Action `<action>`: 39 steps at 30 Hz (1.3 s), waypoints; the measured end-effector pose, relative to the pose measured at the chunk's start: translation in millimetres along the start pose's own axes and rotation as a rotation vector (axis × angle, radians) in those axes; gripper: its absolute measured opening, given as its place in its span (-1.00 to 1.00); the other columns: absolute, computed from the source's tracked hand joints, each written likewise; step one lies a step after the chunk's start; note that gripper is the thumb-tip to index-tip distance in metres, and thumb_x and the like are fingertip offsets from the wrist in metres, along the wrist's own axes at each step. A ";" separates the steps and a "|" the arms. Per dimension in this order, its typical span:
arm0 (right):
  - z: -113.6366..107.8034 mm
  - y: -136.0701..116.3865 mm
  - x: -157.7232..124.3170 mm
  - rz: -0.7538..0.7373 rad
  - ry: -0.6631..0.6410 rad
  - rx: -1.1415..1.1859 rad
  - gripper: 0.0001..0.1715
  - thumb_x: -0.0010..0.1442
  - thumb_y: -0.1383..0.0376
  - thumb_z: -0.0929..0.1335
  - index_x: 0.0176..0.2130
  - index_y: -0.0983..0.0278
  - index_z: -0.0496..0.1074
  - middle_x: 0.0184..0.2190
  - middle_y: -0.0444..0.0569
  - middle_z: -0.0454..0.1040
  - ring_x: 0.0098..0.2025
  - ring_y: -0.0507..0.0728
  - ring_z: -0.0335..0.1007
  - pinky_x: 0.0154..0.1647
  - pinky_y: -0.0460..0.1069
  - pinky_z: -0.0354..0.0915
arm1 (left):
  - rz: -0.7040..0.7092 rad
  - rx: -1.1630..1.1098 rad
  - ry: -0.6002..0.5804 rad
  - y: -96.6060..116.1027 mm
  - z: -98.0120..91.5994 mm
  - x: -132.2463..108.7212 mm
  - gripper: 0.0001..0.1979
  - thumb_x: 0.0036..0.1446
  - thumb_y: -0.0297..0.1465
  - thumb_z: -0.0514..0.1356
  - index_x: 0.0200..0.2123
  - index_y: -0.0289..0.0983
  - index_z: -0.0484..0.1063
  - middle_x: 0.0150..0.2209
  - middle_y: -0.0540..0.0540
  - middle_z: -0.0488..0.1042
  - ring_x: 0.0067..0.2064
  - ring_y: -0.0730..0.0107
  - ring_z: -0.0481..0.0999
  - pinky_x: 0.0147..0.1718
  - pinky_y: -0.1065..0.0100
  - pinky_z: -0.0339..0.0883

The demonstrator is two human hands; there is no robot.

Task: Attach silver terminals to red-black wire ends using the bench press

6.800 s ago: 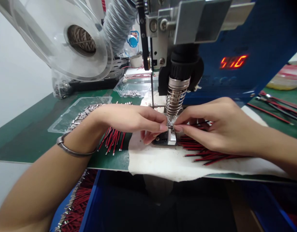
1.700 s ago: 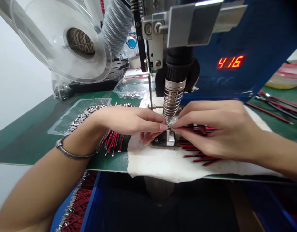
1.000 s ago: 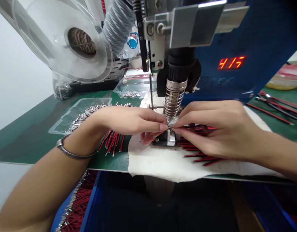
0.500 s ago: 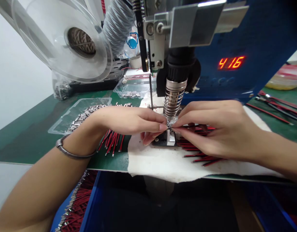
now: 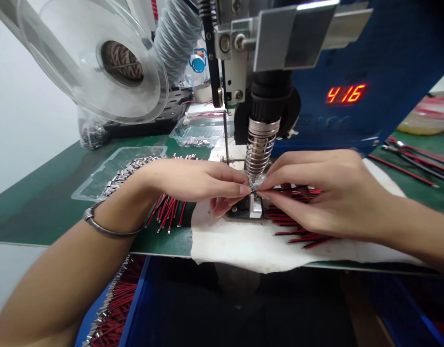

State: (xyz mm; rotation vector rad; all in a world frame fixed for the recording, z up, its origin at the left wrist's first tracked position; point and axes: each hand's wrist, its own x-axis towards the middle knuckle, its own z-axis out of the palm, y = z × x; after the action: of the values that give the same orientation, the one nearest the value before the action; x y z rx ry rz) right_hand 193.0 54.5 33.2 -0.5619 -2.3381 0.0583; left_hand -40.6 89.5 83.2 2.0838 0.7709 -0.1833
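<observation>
My left hand [image 5: 203, 180] and my right hand [image 5: 323, 190] meet fingertip to fingertip under the coiled metal tip of the soldering head [image 5: 258, 149]. Each hand is pinched shut. The right one holds a thin red and black wire [image 5: 292, 190] by its end. What the left pinches is too small to make out. Right below the fingertips sits a small metal fixture block [image 5: 255, 208] on a white cloth [image 5: 250, 243]. More red wires [image 5: 301, 226] lie under my right hand. Another bunch of wires [image 5: 167, 209] lies under my left wrist.
A blue machine with a red display [image 5: 346, 93] reading 416 stands behind the hands. A clear reel [image 5: 99, 58] hangs at the upper left. Small metal sleeves [image 5: 120, 173] lie on plastic on the green bench. A blue bin of finished wires [image 5: 113, 308] sits below the bench edge.
Both hands have stayed pinched at the fixture with almost no movement. The display flickered between 415 and 416.
</observation>
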 end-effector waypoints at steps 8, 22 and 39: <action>-1.3 -1.4 1.4 0.012 -0.004 0.026 -0.86 0.23 0.49 0.42 -0.27 0.33 0.62 -0.35 -0.03 0.63 -0.37 0.04 0.53 -0.37 -0.06 0.39 | -0.003 0.030 -0.012 1.7 0.6 -1.7 -0.66 0.46 -0.34 -0.02 -0.41 -0.25 0.30 -0.40 -0.01 0.51 -0.31 0.42 0.49 -0.19 0.43 0.39; -1.9 -2.8 1.7 0.035 -0.001 0.043 -0.80 0.24 0.48 0.40 -0.28 0.20 0.58 -0.33 -0.08 0.64 -0.35 0.10 0.57 -0.36 -0.01 0.46 | -0.020 -0.025 -0.035 1.6 -1.3 -1.6 -0.64 0.46 -0.32 -0.03 -0.41 -0.25 0.34 -0.38 -0.04 0.53 -0.26 0.37 0.52 -0.14 0.41 0.39; -1.0 -2.9 2.2 0.024 0.001 0.043 -0.80 0.23 0.48 0.40 -0.28 0.20 0.58 -0.34 -0.08 0.64 -0.35 0.10 0.57 -0.36 -0.03 0.45 | -0.021 -0.004 -0.019 0.9 0.0 -1.7 -0.63 0.47 -0.28 -0.02 -0.41 -0.26 0.33 -0.38 -0.04 0.52 -0.26 0.37 0.52 -0.15 0.40 0.39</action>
State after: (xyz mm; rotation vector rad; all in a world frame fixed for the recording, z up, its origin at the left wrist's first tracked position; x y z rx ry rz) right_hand 191.2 52.7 35.9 -0.5692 -2.3233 0.1186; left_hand -41.5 88.3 84.5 2.0686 0.7811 -0.2123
